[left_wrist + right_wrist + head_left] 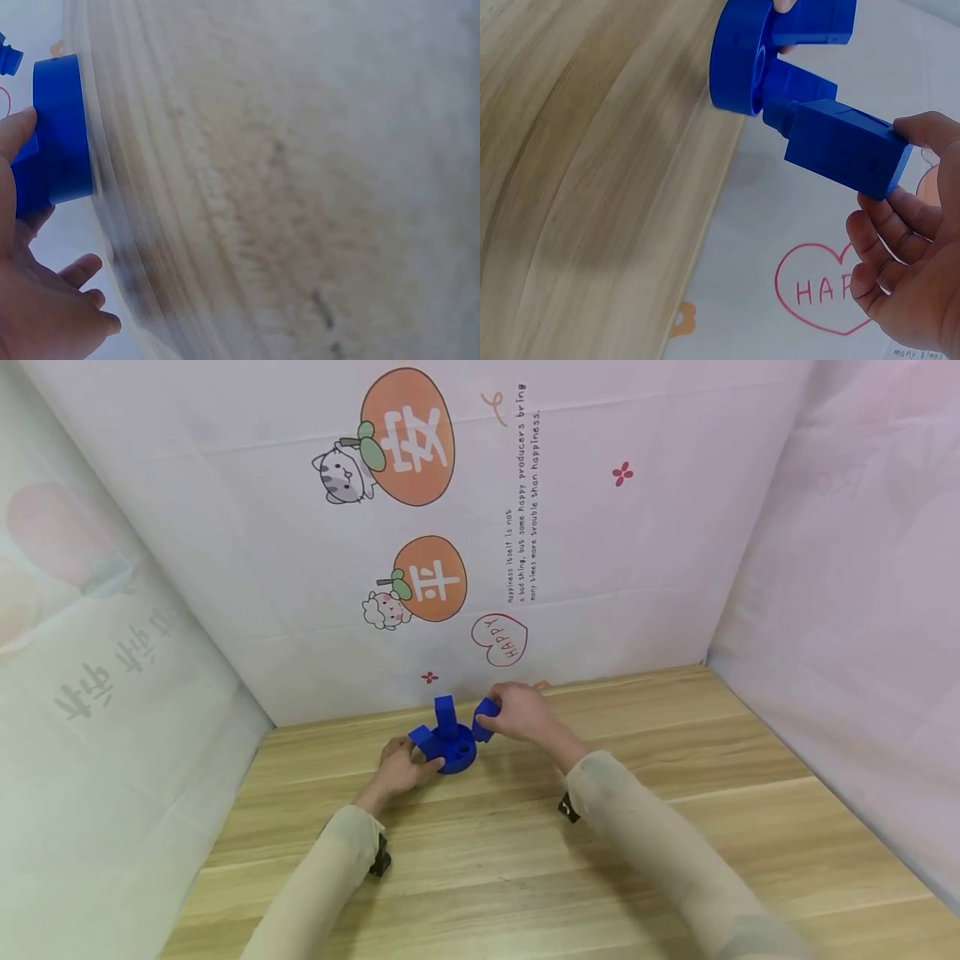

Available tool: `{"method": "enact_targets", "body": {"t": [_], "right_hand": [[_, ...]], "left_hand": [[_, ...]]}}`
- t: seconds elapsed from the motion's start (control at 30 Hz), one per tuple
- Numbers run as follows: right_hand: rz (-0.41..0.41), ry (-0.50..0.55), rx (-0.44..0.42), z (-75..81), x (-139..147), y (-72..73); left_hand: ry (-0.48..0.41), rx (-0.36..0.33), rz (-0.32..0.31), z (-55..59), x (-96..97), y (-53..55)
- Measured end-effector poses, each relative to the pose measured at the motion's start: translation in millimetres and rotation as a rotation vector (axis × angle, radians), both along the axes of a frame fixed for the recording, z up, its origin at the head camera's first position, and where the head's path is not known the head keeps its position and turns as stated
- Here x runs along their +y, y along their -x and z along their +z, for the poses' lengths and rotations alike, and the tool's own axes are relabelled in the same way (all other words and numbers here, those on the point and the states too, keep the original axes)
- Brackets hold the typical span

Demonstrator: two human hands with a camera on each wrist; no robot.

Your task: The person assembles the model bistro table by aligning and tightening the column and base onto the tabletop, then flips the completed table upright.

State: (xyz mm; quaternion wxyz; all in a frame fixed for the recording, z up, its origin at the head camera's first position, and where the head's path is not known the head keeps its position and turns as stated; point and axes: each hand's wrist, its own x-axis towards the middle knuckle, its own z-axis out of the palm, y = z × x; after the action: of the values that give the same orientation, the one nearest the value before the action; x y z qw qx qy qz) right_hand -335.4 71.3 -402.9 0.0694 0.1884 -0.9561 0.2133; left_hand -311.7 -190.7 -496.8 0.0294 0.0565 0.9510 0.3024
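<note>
A round blue base (459, 762) with a raised rim and a round hole stands on the table near the back wall. Two blue rectangular blocks rise from it, a rear block (446, 717) upright and a left block (425, 742) leaning outward. My left hand (401, 768) grips the left block low down, thumb tip at the base. In my right hand (521, 714) is another blue block (847, 146), pinched at its far end between thumb and fingers. This block is tilted, and its round peg (778, 116) points toward the base, close beside the rim.
The wood-grain table (480, 877) stretches out in front of the base. Close behind it rises a white printed cloth wall (600, 577), with more cloth at the left and right. Dark wrist straps (568, 807) show at both sleeves.
</note>
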Motion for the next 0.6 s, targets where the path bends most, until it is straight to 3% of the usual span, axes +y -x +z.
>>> {"method": "enact_targets", "body": {"t": [0.2, 0.6], "right_hand": [[0.020, -0.027, -0.003, -2.6, -12.9, -1.0], [0.040, -0.060, -0.004, -4.8, -33.9, -1.5]], "left_hand": [[0.010, -0.032, 0.001, -0.4, -1.8, 1.2], [0.034, -0.016, 0.002, -3.7, -2.5, 4.0]]}}
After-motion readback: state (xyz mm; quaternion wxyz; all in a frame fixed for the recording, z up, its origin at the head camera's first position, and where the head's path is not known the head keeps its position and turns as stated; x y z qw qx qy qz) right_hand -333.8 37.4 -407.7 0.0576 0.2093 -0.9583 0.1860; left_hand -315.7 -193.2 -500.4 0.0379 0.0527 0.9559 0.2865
